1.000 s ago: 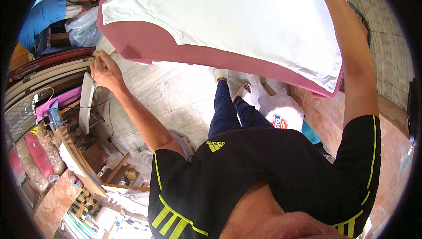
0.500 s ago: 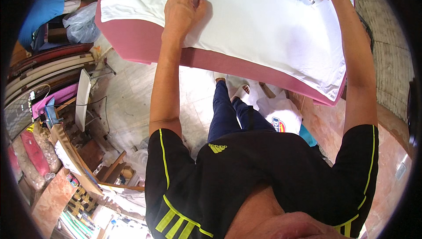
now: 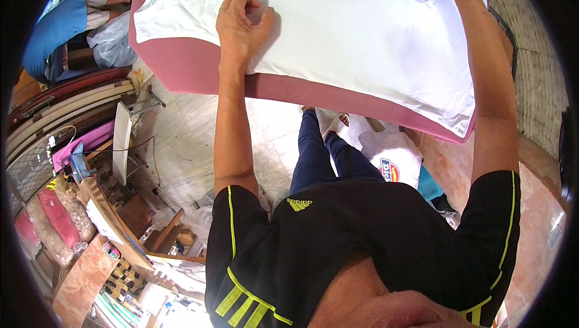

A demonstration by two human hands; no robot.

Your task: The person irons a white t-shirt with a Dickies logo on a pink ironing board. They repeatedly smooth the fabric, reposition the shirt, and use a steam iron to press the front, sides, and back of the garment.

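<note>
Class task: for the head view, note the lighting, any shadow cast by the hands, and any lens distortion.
Head view: bright, even light on the white shirt; the left hand casts a soft shadow to its right; the fisheye bends the pink board edge, with a black rim around the picture.
</note>
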